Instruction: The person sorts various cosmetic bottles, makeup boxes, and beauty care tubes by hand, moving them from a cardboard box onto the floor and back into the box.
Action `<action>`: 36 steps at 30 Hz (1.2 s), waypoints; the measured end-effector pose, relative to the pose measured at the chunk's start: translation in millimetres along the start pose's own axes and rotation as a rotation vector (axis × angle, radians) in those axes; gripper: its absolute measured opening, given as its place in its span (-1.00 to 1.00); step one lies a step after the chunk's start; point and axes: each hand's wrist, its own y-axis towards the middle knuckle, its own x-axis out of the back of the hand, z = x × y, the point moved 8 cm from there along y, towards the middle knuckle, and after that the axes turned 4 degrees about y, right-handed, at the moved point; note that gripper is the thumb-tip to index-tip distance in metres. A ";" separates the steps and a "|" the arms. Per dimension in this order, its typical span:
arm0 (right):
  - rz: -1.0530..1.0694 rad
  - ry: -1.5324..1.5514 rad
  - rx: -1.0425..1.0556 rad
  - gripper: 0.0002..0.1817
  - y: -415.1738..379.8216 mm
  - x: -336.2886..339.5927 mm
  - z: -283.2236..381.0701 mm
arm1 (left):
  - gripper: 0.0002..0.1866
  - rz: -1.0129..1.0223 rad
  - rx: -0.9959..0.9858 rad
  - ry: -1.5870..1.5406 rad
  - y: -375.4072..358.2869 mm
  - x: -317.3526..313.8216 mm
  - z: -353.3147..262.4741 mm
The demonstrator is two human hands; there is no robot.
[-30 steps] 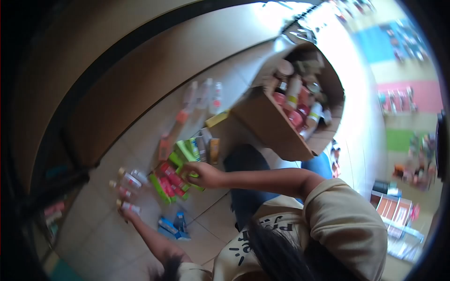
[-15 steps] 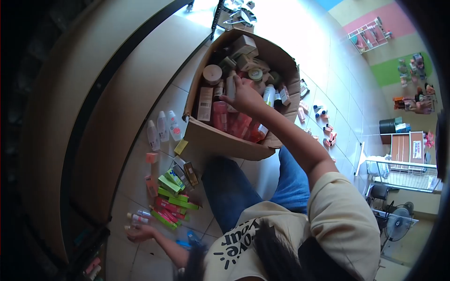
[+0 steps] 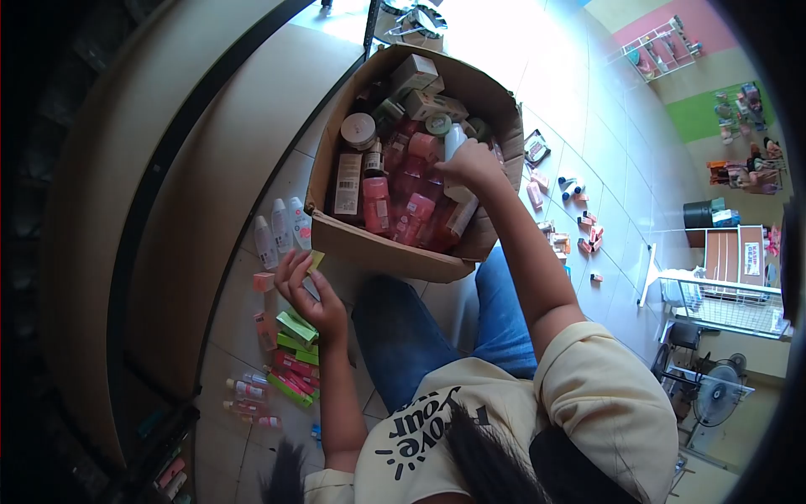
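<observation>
A large cardboard box (image 3: 395, 254) full of cosmetic bottles, jars and cartons stands in front of my legs. Inside it, my right hand (image 3: 474, 168) is closed around a white bottle (image 3: 454, 140) at the right side. Pink bottles (image 3: 377, 206) and a round white jar (image 3: 358, 130) lie to its left. My left hand (image 3: 311, 294) is raised beside the box's near left corner, fingers apart and holding nothing visible, in front of a yellow carton (image 3: 316, 259). White bottles (image 3: 280, 225) stand just beyond it on the floor.
Green cartons (image 3: 297, 327), pink cartons (image 3: 295, 364) and small bottles (image 3: 250, 389) lie on the floor at left, beside a shelf panel (image 3: 180, 181). More small products (image 3: 590, 231) are scattered right of the box. A fan (image 3: 719, 393) and wire rack (image 3: 722, 304) stand farther right.
My left hand has risen from the small bottles on the floor to near the box corner. My right hand has moved rightward within the box with the white bottle.
</observation>
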 end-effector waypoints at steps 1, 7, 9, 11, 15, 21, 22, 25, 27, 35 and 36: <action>0.055 0.001 0.004 0.06 3.0 -3.4 1.1 | -0.78 0.020 -0.019 -0.018 6.1 -5.3 -9.8; 0.022 0.221 -0.182 0.18 45.2 -29.4 -18.5 | -0.84 0.112 -0.212 -0.051 40.5 -39.9 -72.2; 0.020 0.270 -0.140 0.11 54.9 -33.7 -28.0 | -0.88 0.237 -0.266 0.060 56.4 -63.2 -86.8; 0.055 0.220 -0.025 0.02 47.8 -28.2 -33.5 | -0.89 0.432 -0.227 0.225 69.9 -92.4 -83.5; 0.300 0.291 0.248 0.03 0.4 8.9 -44.6 | -0.75 0.872 -0.018 1.033 73.1 -141.5 -38.3; 0.558 1.021 0.487 -0.04 -12.1 76.8 -93.5 | -0.39 1.078 0.182 1.024 69.2 -186.6 29.5; 0.481 1.082 0.443 -0.04 -1.1 94.3 -109.7 | -0.32 1.090 0.211 1.001 71.9 -185.1 23.0; 0.333 1.385 0.352 -0.19 64.7 116.5 -168.5 | -0.20 1.015 0.236 1.012 65.6 -179.5 45.6; 0.260 1.578 0.248 -0.33 133.5 106.1 -193.3 | -0.19 1.022 0.246 1.036 66.1 -177.9 42.5; 0.220 1.499 -0.192 -0.54 408.2 -43.7 -180.7 | -0.12 0.950 0.306 0.984 72.8 -170.8 28.7; 0.199 1.535 -0.190 -0.47 416.7 -44.2 -168.8 | -0.13 0.956 0.388 0.988 76.5 -169.9 23.4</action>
